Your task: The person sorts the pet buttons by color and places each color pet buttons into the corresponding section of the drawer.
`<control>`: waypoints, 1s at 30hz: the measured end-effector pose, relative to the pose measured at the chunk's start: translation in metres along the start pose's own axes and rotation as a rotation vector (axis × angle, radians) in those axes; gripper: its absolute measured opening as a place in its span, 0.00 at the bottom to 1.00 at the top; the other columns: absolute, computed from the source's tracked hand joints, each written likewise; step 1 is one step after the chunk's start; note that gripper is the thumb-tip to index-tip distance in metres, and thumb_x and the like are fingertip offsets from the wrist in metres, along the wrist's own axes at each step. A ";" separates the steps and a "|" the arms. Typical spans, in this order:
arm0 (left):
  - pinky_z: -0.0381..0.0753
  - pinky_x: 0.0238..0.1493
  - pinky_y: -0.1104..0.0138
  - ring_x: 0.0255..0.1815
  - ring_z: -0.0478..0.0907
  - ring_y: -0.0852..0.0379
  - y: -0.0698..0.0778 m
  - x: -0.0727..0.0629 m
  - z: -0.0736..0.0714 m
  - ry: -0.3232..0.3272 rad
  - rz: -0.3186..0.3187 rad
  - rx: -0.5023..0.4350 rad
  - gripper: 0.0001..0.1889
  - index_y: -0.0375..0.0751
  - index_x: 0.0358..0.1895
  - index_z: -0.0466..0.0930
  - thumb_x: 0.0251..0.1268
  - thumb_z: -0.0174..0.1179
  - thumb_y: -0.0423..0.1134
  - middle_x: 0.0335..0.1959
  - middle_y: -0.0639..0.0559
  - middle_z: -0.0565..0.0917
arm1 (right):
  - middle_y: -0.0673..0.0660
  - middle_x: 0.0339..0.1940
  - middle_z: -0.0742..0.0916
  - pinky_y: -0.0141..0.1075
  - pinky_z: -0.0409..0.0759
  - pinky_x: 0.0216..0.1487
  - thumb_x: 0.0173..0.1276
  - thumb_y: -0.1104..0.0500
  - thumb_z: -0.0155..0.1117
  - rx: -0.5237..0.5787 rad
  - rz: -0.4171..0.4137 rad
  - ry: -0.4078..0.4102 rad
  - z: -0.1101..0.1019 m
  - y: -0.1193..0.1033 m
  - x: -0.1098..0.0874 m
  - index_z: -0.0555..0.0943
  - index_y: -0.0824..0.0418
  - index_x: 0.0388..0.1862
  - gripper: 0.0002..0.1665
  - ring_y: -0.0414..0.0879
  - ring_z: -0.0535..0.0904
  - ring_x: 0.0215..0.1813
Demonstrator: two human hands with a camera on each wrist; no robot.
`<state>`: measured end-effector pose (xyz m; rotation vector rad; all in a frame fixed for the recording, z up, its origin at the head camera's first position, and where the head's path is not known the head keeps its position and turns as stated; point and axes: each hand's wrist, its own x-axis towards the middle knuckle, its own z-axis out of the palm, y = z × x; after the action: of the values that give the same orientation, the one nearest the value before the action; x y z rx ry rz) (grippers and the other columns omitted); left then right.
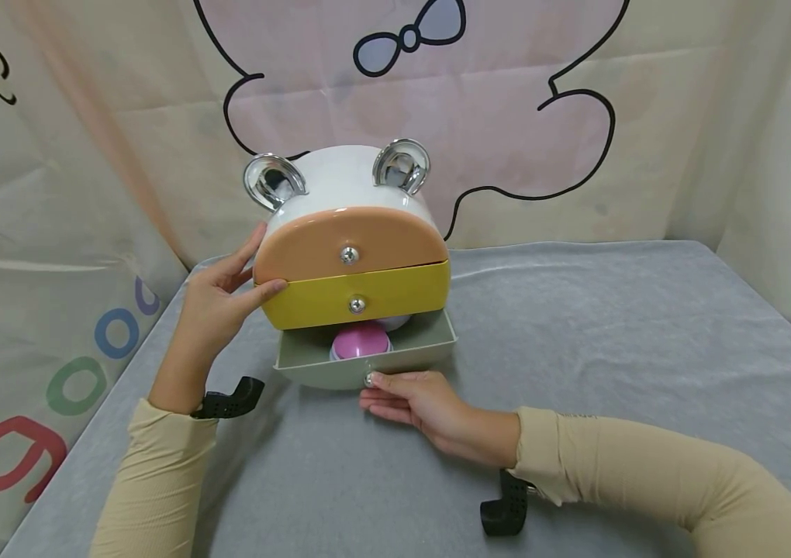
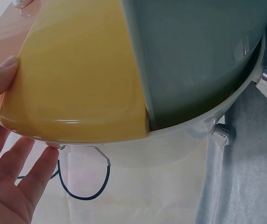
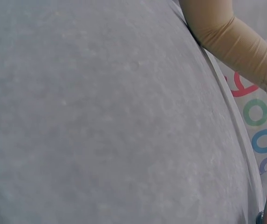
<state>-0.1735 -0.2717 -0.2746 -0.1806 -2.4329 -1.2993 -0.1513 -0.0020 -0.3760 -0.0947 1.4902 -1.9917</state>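
Note:
A small drawer box (image 1: 340, 167) with a rounded white shell and two shiny silver ears stands on the table. Its front has an orange drawer (image 1: 305, 246) on top, a yellow drawer (image 1: 312, 306) in the middle and a pale green drawer (image 1: 319, 376) at the bottom, pulled out. Inside the green drawer lies a round pink-topped item (image 1: 360, 341), with a whitish thing partly hidden behind it. My left hand (image 1: 210, 310) grips the box's left side, thumb on the front and fingers along the shell. My right hand (image 1: 433, 407) pinches the green drawer's silver knob (image 1: 369, 379).
A grey cloth covers the table (image 1: 612, 333), and a printed curtain (image 1: 507, 139) hangs behind and to the left. Black wrist mounts stick out below the left (image 1: 231, 399) and right (image 1: 505, 508) cuffs. Silver feet (image 2: 224, 134) show under the box in the left wrist view.

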 end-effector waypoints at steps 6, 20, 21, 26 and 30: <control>0.75 0.67 0.66 0.76 0.66 0.59 0.000 0.000 0.000 -0.005 -0.002 0.008 0.35 0.67 0.71 0.65 0.63 0.69 0.44 0.74 0.65 0.67 | 0.64 0.42 0.91 0.35 0.87 0.52 0.74 0.63 0.59 0.006 -0.004 0.008 0.000 -0.001 0.005 0.76 0.79 0.58 0.21 0.44 0.89 0.43; 0.75 0.66 0.68 0.76 0.65 0.59 0.000 0.000 0.000 -0.012 -0.002 -0.001 0.35 0.67 0.72 0.65 0.63 0.69 0.44 0.75 0.65 0.66 | 0.63 0.41 0.91 0.36 0.87 0.53 0.74 0.63 0.59 -0.010 -0.030 0.039 0.000 -0.006 0.021 0.77 0.79 0.58 0.21 0.44 0.89 0.44; 0.75 0.67 0.67 0.76 0.65 0.59 0.000 0.000 0.000 -0.012 0.000 0.000 0.35 0.66 0.72 0.65 0.63 0.69 0.43 0.75 0.65 0.66 | 0.63 0.42 0.91 0.36 0.87 0.53 0.74 0.63 0.59 -0.012 -0.031 0.042 0.000 -0.007 0.022 0.77 0.79 0.58 0.22 0.44 0.89 0.44; 0.74 0.68 0.64 0.76 0.66 0.59 0.000 0.000 0.000 -0.007 0.009 -0.002 0.35 0.65 0.72 0.65 0.62 0.69 0.42 0.75 0.64 0.67 | 0.65 0.44 0.90 0.36 0.87 0.53 0.74 0.63 0.59 -0.022 -0.026 0.053 -0.001 -0.009 0.027 0.77 0.79 0.58 0.21 0.45 0.89 0.43; 0.75 0.68 0.64 0.76 0.66 0.59 0.000 0.000 0.000 -0.008 0.009 0.004 0.35 0.65 0.72 0.65 0.63 0.69 0.42 0.75 0.64 0.67 | 0.68 0.47 0.89 0.36 0.87 0.53 0.74 0.63 0.59 -0.029 -0.028 0.054 -0.001 -0.012 0.031 0.77 0.78 0.58 0.21 0.45 0.89 0.44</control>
<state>-0.1733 -0.2717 -0.2745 -0.1956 -2.4383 -1.2922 -0.1811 -0.0157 -0.3756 -0.0751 1.5597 -2.0101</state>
